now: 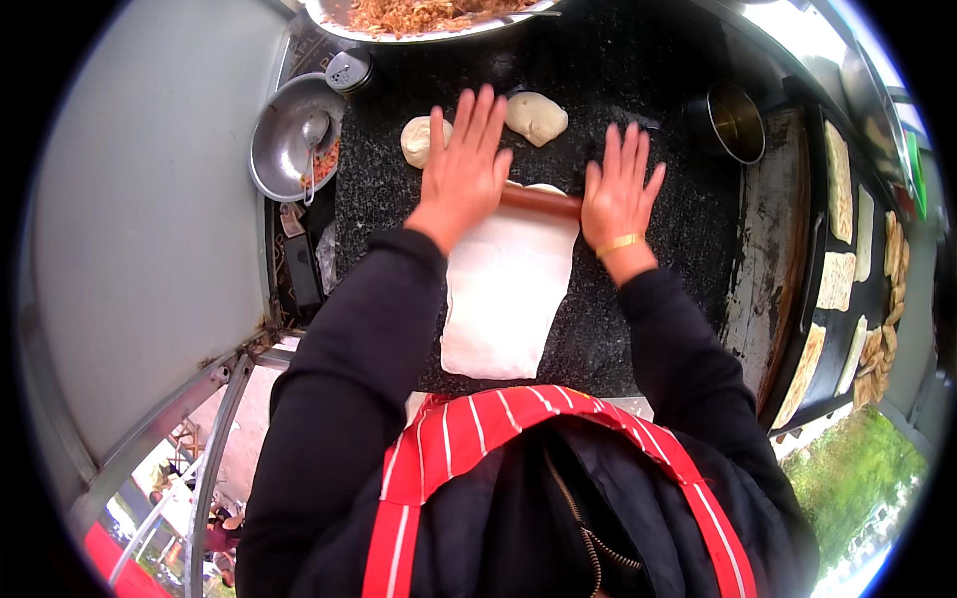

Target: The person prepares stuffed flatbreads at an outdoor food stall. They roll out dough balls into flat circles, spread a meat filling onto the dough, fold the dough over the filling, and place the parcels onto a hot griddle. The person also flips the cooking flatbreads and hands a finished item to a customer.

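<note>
A long sheet of white dough (pixel 508 289) lies flat on the black speckled worktop (pixel 399 209). Across its far end rests a brown rolling pin (pixel 540 200). My left hand (pixel 467 159) lies over the pin's left end with its fingers stretched forward. At the right end is my right hand (pixel 620 189), palm down and fingers spread, a yellow band round its wrist. Beyond the pin sit two dough balls: one (pixel 416 142) partly hidden by my left hand, the other (pixel 537 118) between my hands.
A steel bowl (pixel 269 149) with a spoon and orange bits stands at the left, beside a shaker (pixel 349 70). A large bowl of brown shredded filling (pixel 379 36) is at the far edge. To the right are a metal pot (pixel 736 122) and a griddle with flatbreads (pixel 835 281).
</note>
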### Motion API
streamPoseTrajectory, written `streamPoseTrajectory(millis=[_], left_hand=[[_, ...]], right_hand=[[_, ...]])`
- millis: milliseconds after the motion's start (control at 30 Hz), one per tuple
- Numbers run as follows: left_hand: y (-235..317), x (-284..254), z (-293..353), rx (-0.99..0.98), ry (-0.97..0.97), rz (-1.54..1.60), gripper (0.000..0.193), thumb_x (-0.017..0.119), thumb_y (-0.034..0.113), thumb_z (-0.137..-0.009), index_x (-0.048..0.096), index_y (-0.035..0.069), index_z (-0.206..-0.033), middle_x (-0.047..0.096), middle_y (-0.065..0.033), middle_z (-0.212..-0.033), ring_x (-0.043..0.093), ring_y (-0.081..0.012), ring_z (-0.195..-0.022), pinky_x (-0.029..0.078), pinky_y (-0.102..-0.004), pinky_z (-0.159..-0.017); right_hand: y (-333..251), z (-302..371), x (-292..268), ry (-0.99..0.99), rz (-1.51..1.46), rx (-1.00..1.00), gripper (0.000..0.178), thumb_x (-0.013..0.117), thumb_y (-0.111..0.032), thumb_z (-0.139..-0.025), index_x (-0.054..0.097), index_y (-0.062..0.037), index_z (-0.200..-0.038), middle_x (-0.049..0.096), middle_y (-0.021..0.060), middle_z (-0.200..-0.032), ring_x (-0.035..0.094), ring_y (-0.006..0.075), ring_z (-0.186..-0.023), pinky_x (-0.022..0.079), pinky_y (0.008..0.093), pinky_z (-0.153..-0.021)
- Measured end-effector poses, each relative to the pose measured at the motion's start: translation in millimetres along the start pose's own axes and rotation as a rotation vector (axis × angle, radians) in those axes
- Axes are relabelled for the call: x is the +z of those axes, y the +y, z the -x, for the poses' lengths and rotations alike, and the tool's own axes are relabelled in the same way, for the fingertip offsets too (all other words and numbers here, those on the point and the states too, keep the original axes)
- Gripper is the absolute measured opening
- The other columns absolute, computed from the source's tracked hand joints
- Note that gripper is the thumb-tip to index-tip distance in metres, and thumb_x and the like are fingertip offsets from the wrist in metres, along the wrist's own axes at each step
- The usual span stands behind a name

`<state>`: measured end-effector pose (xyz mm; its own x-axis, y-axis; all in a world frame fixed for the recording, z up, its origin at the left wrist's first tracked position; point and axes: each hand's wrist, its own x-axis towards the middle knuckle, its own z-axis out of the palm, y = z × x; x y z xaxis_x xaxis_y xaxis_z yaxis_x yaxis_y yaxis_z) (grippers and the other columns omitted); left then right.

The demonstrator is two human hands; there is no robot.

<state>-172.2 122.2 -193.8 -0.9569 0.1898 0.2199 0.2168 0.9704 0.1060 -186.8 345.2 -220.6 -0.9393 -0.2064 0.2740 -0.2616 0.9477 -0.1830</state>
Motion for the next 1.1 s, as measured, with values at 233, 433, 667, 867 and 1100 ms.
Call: streamPoseTrajectory(millis=[233,433,667,867,1100], left_hand=[[-6.7,-1.1,-56.0,0.005,0.279,-0.076,0.049,0.056,0.025,-0.096,0.046,0.009,-0.142,0.039,-0.0096,-0.155,0.029,-0.0254,-0.148,0.010,-0.0563,-0.119],[-8.7,-6.9,16.1,-0.060,0.188,0.216,0.019,0.070,0.014,-0.084,0.061,0.009,-0.099,0.064,-0.0063,-0.102,0.062,-0.0258,-0.099,0.047,-0.0386,-0.085],[14.4,-20.9,-2.5,-0.465,-0.416,0.363,0.017,0.074,0.010,-0.080,0.064,0.004,-0.092,0.066,-0.0155,-0.097,0.064,-0.0345,-0.096,0.052,-0.0422,-0.083],[-10.4,-12.8,4.9,-0.529,-0.465,1.044,0.010,0.071,0.006,-0.086,0.062,0.003,-0.088,0.067,-0.0083,-0.083,0.067,-0.0204,-0.082,0.050,-0.0307,-0.069],[-16.5,-121.9,80.0,-0.364,-0.593,1.479,0.007,0.064,0.000,-0.089,0.058,0.004,-0.088,0.070,-0.0087,-0.093,0.066,-0.0132,-0.088,0.050,-0.0241,-0.074]], right_hand=[[7.4,-56.5,11.6,0.162,0.166,-0.021,0.053,0.052,-0.027,-0.098,0.043,-0.0100,-0.147,0.046,0.0117,-0.151,0.040,0.0296,-0.142,0.028,0.0598,-0.111],[3.9,1.6,-27.5,-0.141,-0.666,0.293,0.023,0.071,-0.020,-0.086,0.070,-0.0093,-0.106,0.071,0.0097,-0.094,0.068,0.0291,-0.090,0.053,0.0375,-0.079],[-30.3,-11.4,-19.9,-0.495,-0.394,0.244,0.016,0.075,-0.020,-0.079,0.067,-0.0079,-0.086,0.071,0.0121,-0.087,0.068,0.0337,-0.084,0.053,0.0433,-0.077],[-25.1,3.1,-0.1,-0.435,-1.097,0.427,0.010,0.074,-0.009,-0.083,0.065,-0.0055,-0.085,0.067,0.0054,-0.074,0.064,0.0165,-0.066,0.052,0.0305,-0.064],[-20.7,68.5,-101.2,-0.567,-1.631,0.451,0.011,0.067,0.003,-0.089,0.060,-0.0031,-0.095,0.071,0.0081,-0.090,0.065,0.0120,-0.077,0.053,0.0240,-0.069]])
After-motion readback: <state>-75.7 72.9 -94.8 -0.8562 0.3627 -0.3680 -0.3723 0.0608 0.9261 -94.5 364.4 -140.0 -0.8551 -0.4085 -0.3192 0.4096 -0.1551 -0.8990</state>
